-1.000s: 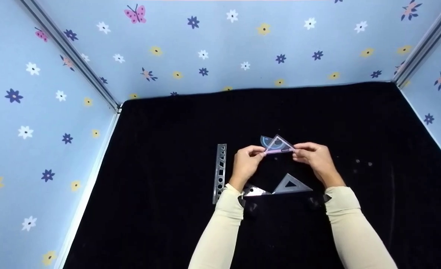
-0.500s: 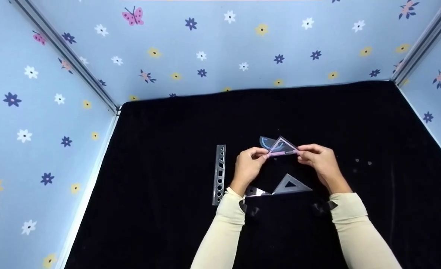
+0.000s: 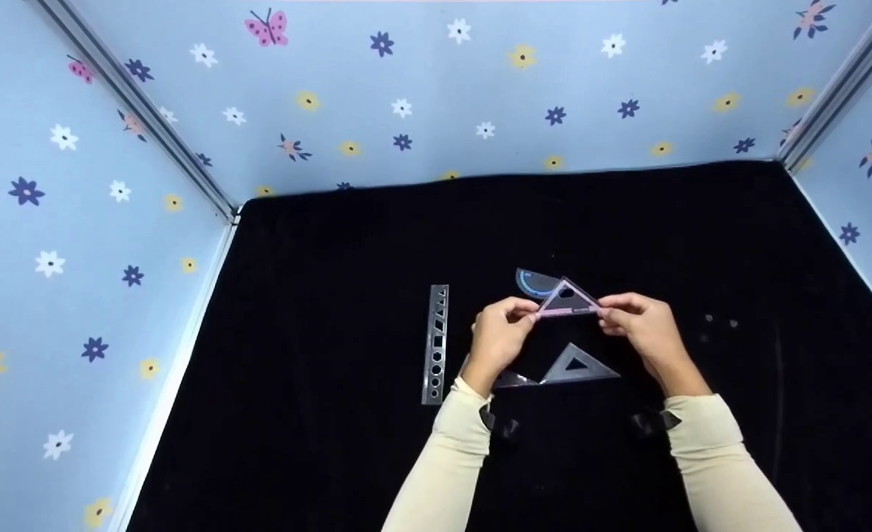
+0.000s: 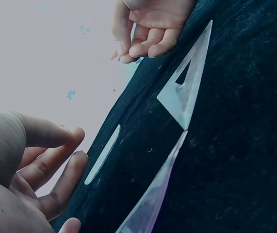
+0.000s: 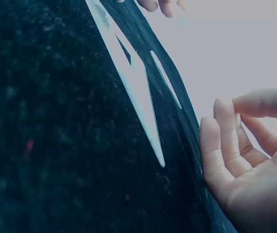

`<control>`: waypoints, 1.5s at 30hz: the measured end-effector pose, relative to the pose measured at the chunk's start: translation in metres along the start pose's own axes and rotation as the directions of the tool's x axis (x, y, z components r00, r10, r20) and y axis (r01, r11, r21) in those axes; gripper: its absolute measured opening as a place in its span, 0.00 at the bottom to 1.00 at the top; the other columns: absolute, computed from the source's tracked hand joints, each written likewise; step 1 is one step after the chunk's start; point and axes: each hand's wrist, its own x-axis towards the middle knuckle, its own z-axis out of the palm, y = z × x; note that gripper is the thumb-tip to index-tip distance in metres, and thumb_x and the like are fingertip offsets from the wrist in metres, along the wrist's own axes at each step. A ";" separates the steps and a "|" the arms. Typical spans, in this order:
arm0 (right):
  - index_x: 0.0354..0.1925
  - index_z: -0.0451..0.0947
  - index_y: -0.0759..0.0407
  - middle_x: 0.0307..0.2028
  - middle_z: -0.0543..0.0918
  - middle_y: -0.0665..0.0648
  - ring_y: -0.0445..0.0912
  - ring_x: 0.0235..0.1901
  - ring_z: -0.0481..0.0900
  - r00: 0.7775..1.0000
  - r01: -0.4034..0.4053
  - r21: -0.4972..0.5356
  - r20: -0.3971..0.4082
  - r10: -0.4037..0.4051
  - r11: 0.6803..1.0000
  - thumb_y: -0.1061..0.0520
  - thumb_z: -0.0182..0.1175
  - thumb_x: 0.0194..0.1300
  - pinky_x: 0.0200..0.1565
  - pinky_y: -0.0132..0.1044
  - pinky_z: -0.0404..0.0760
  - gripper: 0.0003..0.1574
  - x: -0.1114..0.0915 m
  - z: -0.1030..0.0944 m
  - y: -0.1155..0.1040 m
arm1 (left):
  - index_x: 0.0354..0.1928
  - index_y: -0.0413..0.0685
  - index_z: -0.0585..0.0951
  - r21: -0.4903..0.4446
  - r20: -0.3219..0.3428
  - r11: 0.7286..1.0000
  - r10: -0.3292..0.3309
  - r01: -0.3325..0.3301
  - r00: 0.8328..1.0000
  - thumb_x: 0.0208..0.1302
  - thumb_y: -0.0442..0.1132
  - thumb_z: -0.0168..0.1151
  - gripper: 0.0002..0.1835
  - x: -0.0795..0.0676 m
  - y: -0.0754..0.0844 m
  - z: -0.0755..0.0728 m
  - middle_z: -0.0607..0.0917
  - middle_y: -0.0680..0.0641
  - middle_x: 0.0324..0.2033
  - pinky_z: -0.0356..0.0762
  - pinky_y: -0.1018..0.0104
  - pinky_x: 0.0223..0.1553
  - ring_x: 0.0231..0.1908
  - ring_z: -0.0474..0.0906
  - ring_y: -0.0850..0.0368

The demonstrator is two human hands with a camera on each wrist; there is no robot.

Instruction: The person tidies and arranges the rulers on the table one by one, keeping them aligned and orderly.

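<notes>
A clear set square with a pink lower edge (image 3: pixel 554 313) is held up over the black cloth, apex pointing away. My left hand (image 3: pixel 499 336) pinches its left corner between thumb and fingers, and my right hand (image 3: pixel 646 329) pinches the right corner. Just behind it lies a clear protractor with a blue scale (image 3: pixel 533 282), partly overlapped by the set square in the head view. Nearer me rests another clear set square (image 3: pixel 591 368) with a triangular cut-out. Its corner meets a clear pointed piece (image 4: pixel 153 201), mostly hidden behind my left wrist in the head view.
A clear ruler (image 3: pixel 428 347) with a row of cut-out shapes lies left of my left hand. Black cloth (image 3: pixel 332 295) covers the table. Light blue flowered panels (image 3: pixel 443 81) stand at the back and both sides.
Both hands have drawn the held set square slightly toward me and to the right, uncovering more of the protractor. The ruler and the other pieces stay in place.
</notes>
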 end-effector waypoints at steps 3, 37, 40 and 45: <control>0.46 0.78 0.82 0.31 0.86 0.55 0.44 0.27 0.85 1.000 0.012 -0.028 0.009 -0.012 1.000 0.71 0.64 0.62 0.35 0.37 0.86 0.15 -0.002 -0.003 -0.001 | 0.38 0.58 0.89 0.009 0.000 1.000 0.013 -0.013 1.000 0.60 0.40 0.70 0.05 -0.002 0.002 0.002 0.87 0.67 0.31 0.68 0.52 0.55 0.37 0.80 0.72; 0.47 0.78 0.81 0.32 0.87 0.52 0.43 0.28 0.85 1.000 0.011 -0.131 -0.026 -0.015 0.991 0.67 0.65 0.64 0.34 0.36 0.85 0.17 -0.032 -0.031 0.003 | 0.39 0.57 0.89 0.051 0.020 0.988 0.147 -0.148 0.989 0.59 0.38 0.69 0.07 -0.026 0.013 0.024 0.88 0.65 0.32 0.72 0.65 0.45 0.32 0.78 0.76; 0.47 0.79 0.81 0.32 0.87 0.52 0.43 0.29 0.85 1.000 0.011 -0.150 -0.019 -0.014 0.989 0.67 0.65 0.65 0.34 0.36 0.85 0.17 -0.033 -0.033 0.003 | 0.38 0.55 0.89 0.028 0.013 0.987 0.160 -0.160 0.987 0.58 0.36 0.69 0.07 -0.027 0.013 0.025 0.87 0.65 0.30 0.74 0.70 0.42 0.31 0.78 0.76; 0.47 0.79 0.80 0.32 0.87 0.53 0.43 0.29 0.85 1.000 0.020 -0.194 -0.015 -0.023 0.981 0.66 0.65 0.65 0.34 0.36 0.85 0.16 -0.036 -0.038 0.002 | 0.38 0.52 0.89 0.007 0.018 0.980 0.201 -0.201 0.979 0.58 0.34 0.69 0.07 -0.028 0.016 0.028 0.88 0.63 0.31 0.74 0.73 0.40 0.31 0.79 0.76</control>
